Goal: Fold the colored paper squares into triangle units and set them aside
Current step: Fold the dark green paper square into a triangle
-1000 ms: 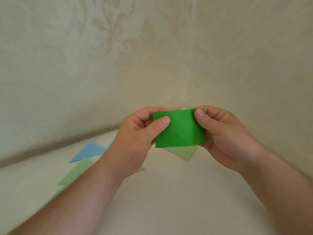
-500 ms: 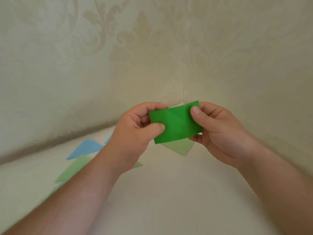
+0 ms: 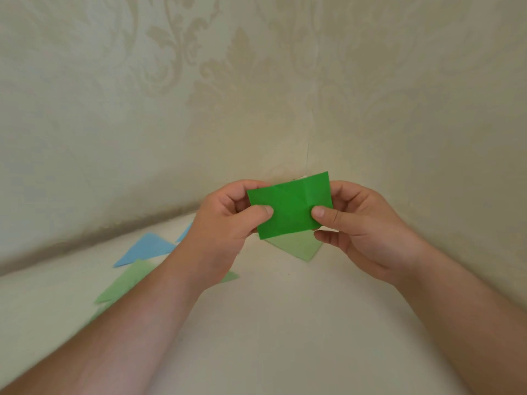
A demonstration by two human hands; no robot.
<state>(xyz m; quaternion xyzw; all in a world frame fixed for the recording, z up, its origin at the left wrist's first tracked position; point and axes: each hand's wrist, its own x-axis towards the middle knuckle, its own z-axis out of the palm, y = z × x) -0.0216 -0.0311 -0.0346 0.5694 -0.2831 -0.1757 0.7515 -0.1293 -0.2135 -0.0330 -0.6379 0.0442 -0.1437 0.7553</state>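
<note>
A dark green paper (image 3: 289,205), folded into a rectangle with a vertical crease near its right end, is held in the air over the pale surface. My left hand (image 3: 228,223) pinches its left edge with the thumb on front. My right hand (image 3: 359,223) pinches the lower right part, thumb on the front face. Under the paper lies a pale green folded triangle (image 3: 299,246), partly hidden. To the left lie a light blue triangle (image 3: 145,249) and a pale green triangle (image 3: 128,280), partly covered by my left forearm.
A cream patterned wall (image 3: 256,95) rises just behind the hands and meets the pale surface (image 3: 271,323) in a curved edge. A tip of green paper (image 3: 229,276) shows under my left wrist.
The green paper has tilted, its right end rising. My right thumb slid from the upper right corner down to the lower right edge, and a vertical crease now shows.
</note>
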